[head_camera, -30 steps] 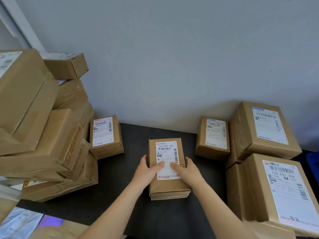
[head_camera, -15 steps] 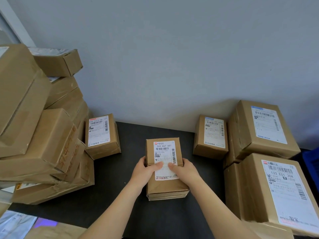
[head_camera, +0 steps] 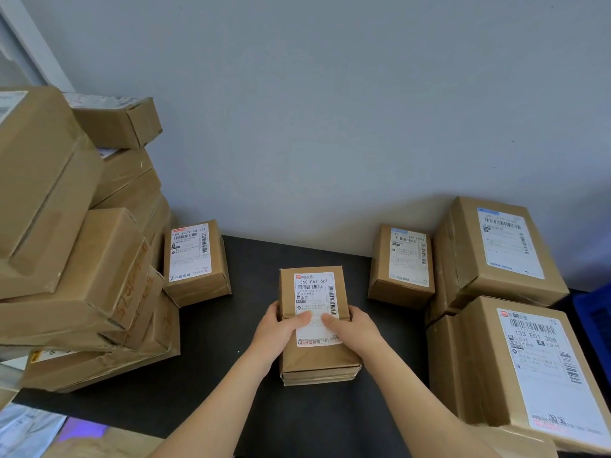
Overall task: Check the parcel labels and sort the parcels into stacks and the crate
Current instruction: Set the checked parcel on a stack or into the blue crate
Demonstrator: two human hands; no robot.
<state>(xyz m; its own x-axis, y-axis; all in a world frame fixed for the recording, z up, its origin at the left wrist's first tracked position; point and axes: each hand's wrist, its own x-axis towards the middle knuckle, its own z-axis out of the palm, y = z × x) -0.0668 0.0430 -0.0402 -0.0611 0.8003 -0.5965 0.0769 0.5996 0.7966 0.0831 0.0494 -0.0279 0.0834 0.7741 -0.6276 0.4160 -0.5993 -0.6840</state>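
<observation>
My left grip (head_camera: 281,328) and right grip (head_camera: 355,327) clamp the small parcel (head_camera: 317,360) by its sides, partly covering its label (head_camera: 314,292); I'd shift them clear before reading.

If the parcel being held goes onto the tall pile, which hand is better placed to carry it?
Probably the left hand: it grips the parcel side nearest that pile; the right hand grips the far side.

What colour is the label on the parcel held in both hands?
The label is white with black print and a red logo top-left; head view.
</observation>
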